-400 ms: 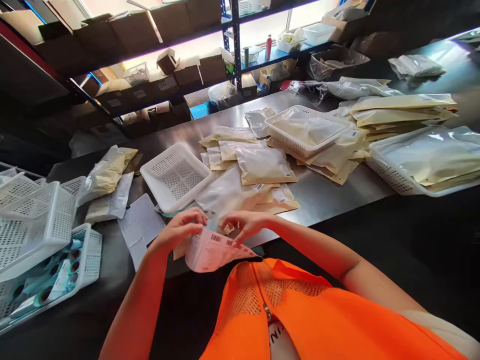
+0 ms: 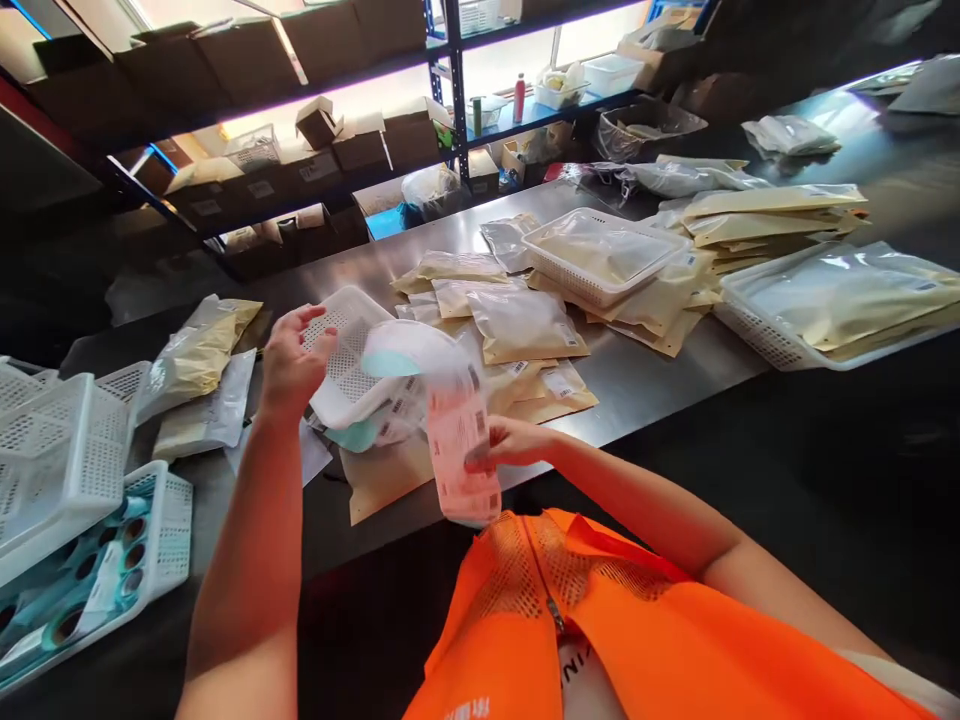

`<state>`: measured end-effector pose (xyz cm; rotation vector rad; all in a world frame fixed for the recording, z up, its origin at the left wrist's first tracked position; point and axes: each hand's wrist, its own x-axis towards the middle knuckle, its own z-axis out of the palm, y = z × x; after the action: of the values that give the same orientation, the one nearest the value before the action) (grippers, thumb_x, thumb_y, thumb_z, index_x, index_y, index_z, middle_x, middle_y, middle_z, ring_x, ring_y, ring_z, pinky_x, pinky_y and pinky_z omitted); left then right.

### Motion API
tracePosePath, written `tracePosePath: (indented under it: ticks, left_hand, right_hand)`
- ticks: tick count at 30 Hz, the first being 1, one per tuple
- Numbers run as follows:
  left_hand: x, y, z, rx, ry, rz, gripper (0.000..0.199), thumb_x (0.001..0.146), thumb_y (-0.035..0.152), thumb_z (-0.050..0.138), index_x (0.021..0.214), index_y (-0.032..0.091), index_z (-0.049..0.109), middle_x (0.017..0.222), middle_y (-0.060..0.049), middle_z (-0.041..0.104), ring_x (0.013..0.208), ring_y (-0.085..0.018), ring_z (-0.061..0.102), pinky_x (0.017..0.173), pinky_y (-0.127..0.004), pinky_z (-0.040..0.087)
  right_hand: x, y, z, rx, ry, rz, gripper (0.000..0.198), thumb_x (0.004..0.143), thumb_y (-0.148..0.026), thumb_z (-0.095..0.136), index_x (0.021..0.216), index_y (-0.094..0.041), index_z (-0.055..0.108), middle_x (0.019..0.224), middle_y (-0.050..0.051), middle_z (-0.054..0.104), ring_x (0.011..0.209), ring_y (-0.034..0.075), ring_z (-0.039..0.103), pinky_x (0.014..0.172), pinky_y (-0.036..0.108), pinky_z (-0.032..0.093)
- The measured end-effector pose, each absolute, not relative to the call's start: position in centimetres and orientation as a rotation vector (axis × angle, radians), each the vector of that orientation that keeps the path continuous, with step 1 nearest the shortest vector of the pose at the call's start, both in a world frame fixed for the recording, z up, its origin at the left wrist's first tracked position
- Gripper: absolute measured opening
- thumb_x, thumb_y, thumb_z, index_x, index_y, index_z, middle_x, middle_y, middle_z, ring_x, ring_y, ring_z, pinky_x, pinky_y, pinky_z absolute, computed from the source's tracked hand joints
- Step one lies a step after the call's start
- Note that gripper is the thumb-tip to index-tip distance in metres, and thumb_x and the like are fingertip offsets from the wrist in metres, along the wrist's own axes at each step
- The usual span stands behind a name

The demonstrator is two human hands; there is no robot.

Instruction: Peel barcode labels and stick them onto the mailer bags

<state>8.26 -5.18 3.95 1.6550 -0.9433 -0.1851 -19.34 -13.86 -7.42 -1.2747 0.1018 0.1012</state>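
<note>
My right hand [image 2: 514, 443] pinches a strip of printed barcode labels [image 2: 459, 440] between thumb and fingers. The strip hangs in front of the orange vest, and its upper end curls over to the left, showing a pale teal backing. My left hand [image 2: 294, 352] is raised over an empty white perforated basket [image 2: 347, 330], fingers apart and nothing in them. More label strip [image 2: 356, 436] lies by the basket's near edge. Below it, a tan packet [image 2: 386, 478] rests at the table edge, partly covered by the strip.
Clear-and-tan packets [image 2: 525, 325] are piled mid-table. A basket of packets [image 2: 604, 255] sits on others behind; another basket [image 2: 780, 320] stands at right. On the left are stacked white baskets [image 2: 64, 460] and label rolls [image 2: 124, 560]. Shelves with cardboard boxes [image 2: 247, 75] line the back.
My left hand has let go of the label strip and moved up and left over the basket. The strip has swung up and uncurled, still in my right hand.
</note>
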Motion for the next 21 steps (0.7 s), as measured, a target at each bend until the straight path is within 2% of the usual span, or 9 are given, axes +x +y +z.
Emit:
tracePosePath:
  ticks: [2,4,6,7,9,14,18,21]
  left_hand:
    - [6.8,-3.8,2.6,1.462,-0.971,-0.294,0.024,0.079,0.040,0.064,0.090,0.019,0.066,0.088,-0.005,0.070,0.086,-0.018,0.064,0.085,-0.032,0.048]
    - [4.2,-2.2,0.9,1.349,-1.088,-0.757,0.033,0.083,0.046,0.060,0.096,0.017,0.068,0.082,-0.006,0.071,0.078,-0.019,0.066,0.078,-0.033,0.051]
    - [0.9,-1.2,-1.2,1.365,-1.242,-1.206,0.048,0.076,0.042,0.071,0.117,0.020,0.063,0.103,-0.009,0.072,0.093,-0.024,0.067,0.081,-0.035,0.052]
    - [-0.8,-1.0,-2.3,1.341,-1.258,-1.288,0.056,0.072,0.040,0.076,0.122,0.021,0.061,0.111,-0.011,0.070,0.100,-0.027,0.065,0.086,-0.037,0.051]
    - [-3.4,-1.3,-4.2,1.191,-1.184,-1.403,0.055,0.072,0.043,0.075,0.120,0.019,0.061,0.116,-0.012,0.068,0.108,-0.029,0.062,0.092,-0.039,0.049]
    - [-5.8,-3.5,-5.7,1.052,-0.871,-1.260,0.059,0.072,0.050,0.073,0.121,0.020,0.059,0.108,-0.010,0.070,0.100,-0.026,0.065,0.090,-0.038,0.051]
    - [-6.2,-5.3,-5.1,1.257,-0.779,-1.014,0.035,0.072,0.042,0.074,0.096,0.017,0.067,0.086,-0.005,0.071,0.081,-0.019,0.064,0.075,-0.030,0.051]
    - [-7.4,-6.8,-4.8,1.448,-0.863,-0.850,0.022,0.080,0.039,0.066,0.085,0.017,0.066,0.079,-0.003,0.068,0.074,-0.017,0.061,0.069,-0.027,0.048]
  right_hand:
    - [-19.1,-15.2,-3.7,-1.168,0.171,-0.111,0.035,0.069,-0.041,0.078,0.082,-0.010,0.067,0.074,0.001,0.066,0.065,0.011,0.061,0.065,0.022,0.051]
    - [-18.5,-16.6,-0.4,-1.083,0.239,-0.315,0.035,0.068,-0.042,0.079,0.077,-0.012,0.064,0.067,-0.001,0.063,0.060,0.010,0.059,0.060,0.021,0.051]
    - [-17.8,-17.8,1.8,-1.011,0.289,-0.505,0.035,0.069,-0.044,0.079,0.080,-0.015,0.062,0.070,-0.001,0.065,0.065,0.011,0.062,0.062,0.022,0.052]
    - [-17.5,-18.2,2.5,-0.988,0.305,-0.579,0.035,0.069,-0.044,0.078,0.083,-0.016,0.062,0.073,0.000,0.066,0.069,0.013,0.064,0.063,0.023,0.053]
    - [-17.0,-18.9,3.0,-0.958,0.337,-0.681,0.037,0.069,-0.045,0.078,0.085,-0.017,0.061,0.075,0.000,0.067,0.071,0.014,0.064,0.064,0.024,0.053]
    - [-17.5,-18.7,0.4,-0.928,0.442,-0.592,0.043,0.059,-0.047,0.083,0.079,-0.015,0.061,0.068,-0.002,0.064,0.063,0.011,0.060,0.061,0.022,0.049]
    - [-20.1,-18.6,-2.7,-1.159,0.505,-0.479,0.049,0.066,-0.060,0.073,0.080,-0.015,0.062,0.072,0.000,0.063,0.065,0.013,0.057,0.063,0.025,0.047]
    - [-23.4,-20.3,-3.7,-1.670,0.681,-0.390,0.053,0.074,-0.067,0.061,0.067,-0.014,0.061,0.066,0.003,0.059,0.066,0.016,0.056,0.067,0.029,0.046]
